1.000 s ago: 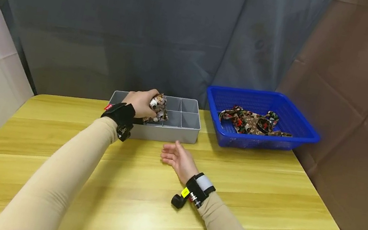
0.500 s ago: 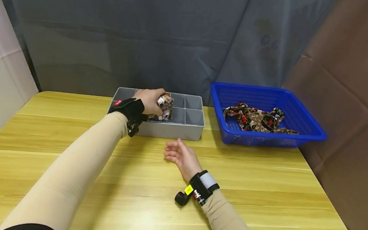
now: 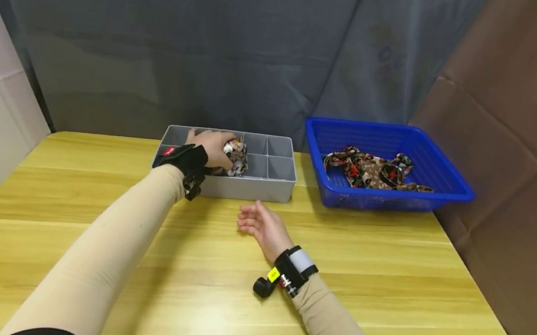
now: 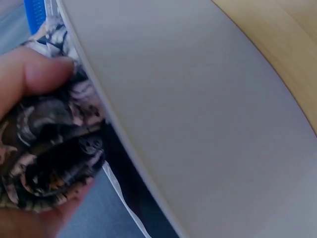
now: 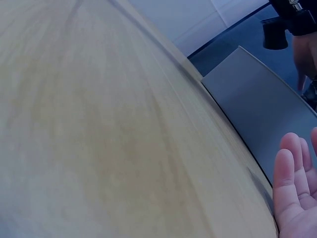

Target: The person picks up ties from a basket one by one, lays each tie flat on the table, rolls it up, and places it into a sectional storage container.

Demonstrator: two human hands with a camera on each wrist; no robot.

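The left hand [image 3: 210,147] reaches into the grey divided tray [image 3: 264,189], which sits at the far side of the table [image 3: 206,276], close to the hanging dark curtain [image 3: 188,39]. Its fingers are curled round a bundle of patterned cloth [image 3: 234,157], which lies low inside one of the tray's middle compartments, below the rim. In the left wrist view the cloth [image 4: 49,168] is pressed between the thumb and the palm, right against the tray's near wall [image 4: 198,124].

The right hand [image 3: 261,227] rests palm up on the table just in front of the tray's near wall, fingers loose and holding nothing; in the right wrist view its fingers [image 5: 292,183] lie close to that wall without touching it.

To the right of the tray, apart from it, a blue basket [image 3: 450,190] stands near the table's right edge and holds more patterned cloth pieces [image 3: 370,172]. A brown panel [image 3: 531,148] rises right of the basket.

The two compartments at the tray's right end hold nothing. In front of the tray the table top runs bare to its near edge, apart from the two forearms.
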